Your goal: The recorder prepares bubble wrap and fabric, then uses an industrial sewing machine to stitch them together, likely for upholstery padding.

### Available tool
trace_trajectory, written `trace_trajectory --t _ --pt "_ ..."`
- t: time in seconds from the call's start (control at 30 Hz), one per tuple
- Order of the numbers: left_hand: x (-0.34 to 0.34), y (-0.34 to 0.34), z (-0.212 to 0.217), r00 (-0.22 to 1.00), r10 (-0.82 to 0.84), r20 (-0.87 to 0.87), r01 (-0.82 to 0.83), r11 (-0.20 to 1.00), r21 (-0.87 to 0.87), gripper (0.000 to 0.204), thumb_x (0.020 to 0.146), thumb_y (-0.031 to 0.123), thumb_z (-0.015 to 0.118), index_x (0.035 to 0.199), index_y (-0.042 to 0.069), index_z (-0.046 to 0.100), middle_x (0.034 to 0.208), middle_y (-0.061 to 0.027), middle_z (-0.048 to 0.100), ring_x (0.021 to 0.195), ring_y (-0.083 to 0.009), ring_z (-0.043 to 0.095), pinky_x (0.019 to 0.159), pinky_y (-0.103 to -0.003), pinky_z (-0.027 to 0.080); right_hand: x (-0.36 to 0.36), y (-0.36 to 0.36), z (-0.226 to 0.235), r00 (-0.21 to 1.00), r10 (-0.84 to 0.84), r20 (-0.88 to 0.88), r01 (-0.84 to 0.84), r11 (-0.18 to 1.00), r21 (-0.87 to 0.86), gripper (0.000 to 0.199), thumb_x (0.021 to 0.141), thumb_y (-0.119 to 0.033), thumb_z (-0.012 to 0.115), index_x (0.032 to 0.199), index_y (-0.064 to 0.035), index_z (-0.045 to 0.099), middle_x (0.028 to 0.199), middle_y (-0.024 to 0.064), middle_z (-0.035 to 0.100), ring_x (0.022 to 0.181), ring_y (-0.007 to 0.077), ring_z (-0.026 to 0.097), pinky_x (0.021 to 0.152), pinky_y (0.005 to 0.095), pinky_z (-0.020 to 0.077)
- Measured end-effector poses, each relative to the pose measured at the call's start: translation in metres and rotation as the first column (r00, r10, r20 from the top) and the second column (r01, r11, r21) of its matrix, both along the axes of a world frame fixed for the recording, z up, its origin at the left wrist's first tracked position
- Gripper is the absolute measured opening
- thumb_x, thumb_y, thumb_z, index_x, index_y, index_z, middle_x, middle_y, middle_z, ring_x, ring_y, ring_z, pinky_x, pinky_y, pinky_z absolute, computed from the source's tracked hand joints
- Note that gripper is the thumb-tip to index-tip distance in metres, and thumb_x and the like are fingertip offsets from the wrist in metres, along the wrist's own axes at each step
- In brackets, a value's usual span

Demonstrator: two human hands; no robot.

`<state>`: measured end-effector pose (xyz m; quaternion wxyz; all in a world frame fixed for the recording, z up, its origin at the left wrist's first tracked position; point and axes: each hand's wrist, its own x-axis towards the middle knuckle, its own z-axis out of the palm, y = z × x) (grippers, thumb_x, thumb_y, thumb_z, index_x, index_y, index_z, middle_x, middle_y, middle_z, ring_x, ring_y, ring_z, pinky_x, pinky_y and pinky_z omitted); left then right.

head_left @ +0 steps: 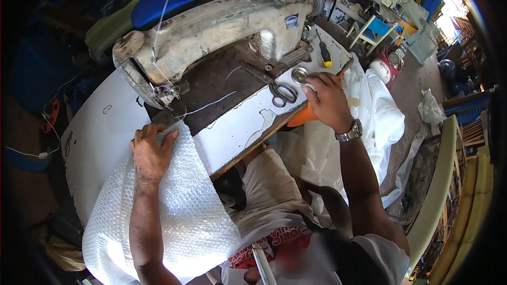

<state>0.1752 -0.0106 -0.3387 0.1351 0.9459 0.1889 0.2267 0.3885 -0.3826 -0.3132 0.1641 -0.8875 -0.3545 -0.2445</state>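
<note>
My left hand (pixel 150 153) grips the upper edge of a large sheet of bubble wrap (pixel 185 200), just in front of the needle end of an old, worn sewing machine (pixel 211 29). The sheet hangs over the table's front and my lap. Over the table's right side, my right hand (pixel 330 100) has its thumb and fingers apart. Its fingertips are beside a small round metal dish (pixel 299 75); whether they touch it I cannot tell. Black-handled scissors (pixel 283 95) lie left of that hand, their blades pointing toward the machine.
A screwdriver (pixel 324 54) with a black and yellow handle lies on the worn white tabletop (pixel 240 132). White thread (pixel 214 103) trails near the needle. Clear and white plastic sheeting (pixel 377 105) hangs at the right. An orange thing (pixel 302 116) shows under the table edge.
</note>
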Motion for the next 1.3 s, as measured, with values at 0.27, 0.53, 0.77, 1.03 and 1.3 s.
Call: trace_trajectory --t 0.27,0.53,0.77,1.03,1.3 --pt "-0.013 0.01 -0.002 0.999 -0.021 -0.036 0.016 0.992 -0.123 0.023 0.085 0.025 0.077 0.097 0.006 0.07 0.1 -0.0098 0.071 0.099 -0.0322 0.063 0.091 -0.044 0.044 0.018 0.012 -0.02 0.999 0.011 0.051 -0.007 0.998 -0.066 0.031 0.098 -0.023 0.059 0.123 -0.008 0.067 0.127 0.0079 0.066 0.122 0.0326 0.053 0.105 0.044 0.0414" --pt "-0.012 0.023 -0.006 0.99 -0.137 0.034 0.141 0.97 -0.2 0.022 0.087 0.026 0.074 0.1 0.009 0.074 0.102 -0.0118 0.073 0.104 -0.0337 0.064 0.094 -0.046 0.046 0.036 0.017 -0.038 0.994 0.04 0.102 -0.017 0.978 -0.21 0.04 0.098 -0.028 0.056 0.131 -0.0058 0.062 0.135 0.0108 0.059 0.114 0.0339 0.056 0.103 0.0458 0.0397" --pt "-0.018 0.016 0.013 0.997 -0.025 -0.073 0.005 0.963 -0.268 0.027 0.086 0.027 0.074 0.106 0.009 0.07 0.099 -0.0133 0.073 0.102 -0.0339 0.064 0.096 -0.047 0.045 -0.056 0.09 0.011 0.93 0.366 -0.036 -0.358 0.924 0.133 0.03 0.092 -0.014 0.063 0.12 -0.0036 0.066 0.124 0.0155 0.064 0.109 0.036 0.058 0.096 0.0465 0.0455" --pt "-0.021 0.022 0.007 1.0 -0.018 -0.024 0.013 0.976 -0.218 0.024 0.087 0.025 0.073 0.105 0.01 0.069 0.098 -0.0136 0.072 0.102 -0.0333 0.064 0.094 -0.047 0.046 -0.104 0.208 -0.024 0.726 0.673 -0.144 -0.688 0.717 -0.115 0.052 0.098 -0.04 0.059 0.139 -0.0086 0.055 0.143 0.0077 0.055 0.13 0.0303 0.044 0.102 0.0454 0.0425" --pt "-0.024 0.019 0.016 0.997 -0.071 0.002 0.07 0.966 -0.249 0.019 0.088 0.021 0.073 0.102 0.009 0.071 0.099 -0.0113 0.072 0.101 -0.0321 0.063 0.095 -0.044 0.046 -0.079 0.22 -0.018 0.739 0.634 -0.227 -0.613 0.773 0.162 0.013 0.092 -0.015 0.064 0.102 -0.0071 0.067 0.101 0.0095 0.068 0.093 0.0328 0.062 0.086 0.0446 0.0467"
